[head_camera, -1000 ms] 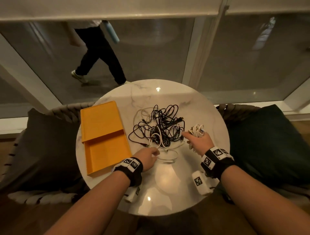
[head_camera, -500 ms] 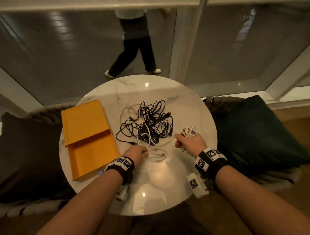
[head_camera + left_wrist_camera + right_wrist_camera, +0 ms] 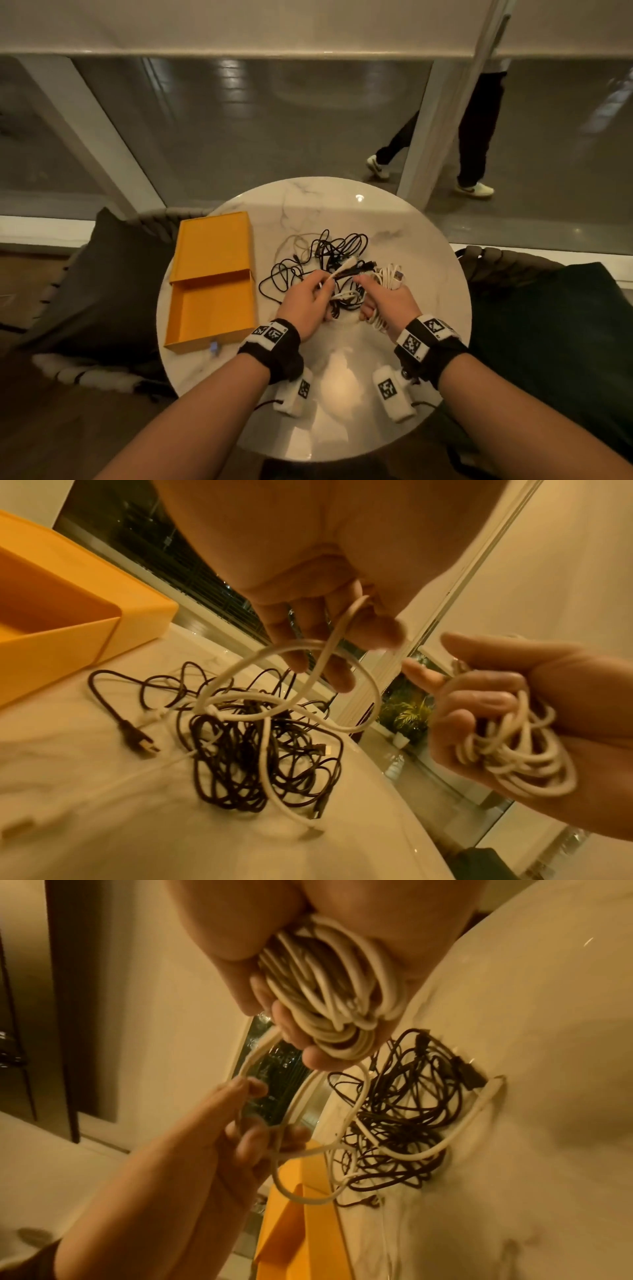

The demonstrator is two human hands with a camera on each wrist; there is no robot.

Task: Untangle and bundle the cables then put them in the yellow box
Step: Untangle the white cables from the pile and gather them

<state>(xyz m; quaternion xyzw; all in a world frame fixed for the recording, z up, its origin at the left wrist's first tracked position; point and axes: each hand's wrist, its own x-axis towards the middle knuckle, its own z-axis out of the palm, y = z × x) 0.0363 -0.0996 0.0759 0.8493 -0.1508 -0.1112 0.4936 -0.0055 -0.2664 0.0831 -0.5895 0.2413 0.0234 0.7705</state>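
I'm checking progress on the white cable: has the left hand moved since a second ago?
Yes. The left hand has come up off the table, away from the yellow box, pulling a white cable over the black tangle.

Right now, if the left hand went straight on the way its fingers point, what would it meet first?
Probably the right hand: in the left wrist view the left hand, pinching a white cable, points toward its fingers across a small gap. Depth is unclear; the black cable tangle lies lower.
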